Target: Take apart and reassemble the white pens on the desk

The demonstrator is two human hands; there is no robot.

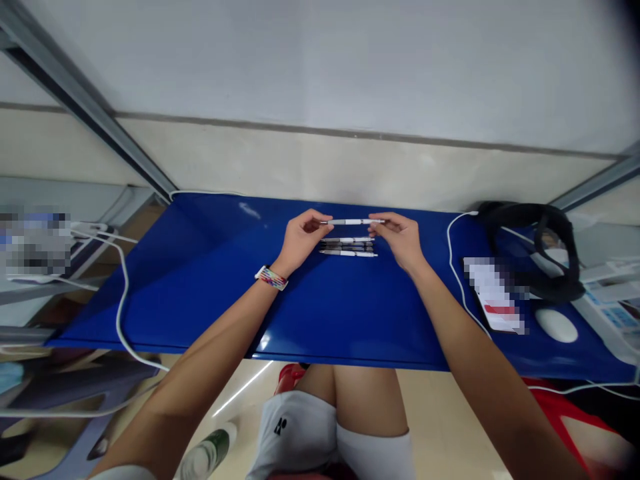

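A white and grey pen (pixel 350 222) lies level between my two hands, above a small group of pens. My left hand (pixel 306 235) pinches its grey tip end between thumb and fingers. At the other end, my right hand (pixel 397 237) has its thumb and fingers closed on the white end. Just below, on the blue table (pixel 200 267), several similar pens (pixel 349 253) lie side by side, roughly parallel to the held one. A colourful band is on my left wrist.
On the table's right are a phone (pixel 493 297), a white mouse (pixel 557 325), a black headset-like strap (pixel 570 267) and a white cable (pixel 451 257). Another white cable (pixel 120 300) crosses the left side. A bottle (pixel 213 453) is on the floor below.
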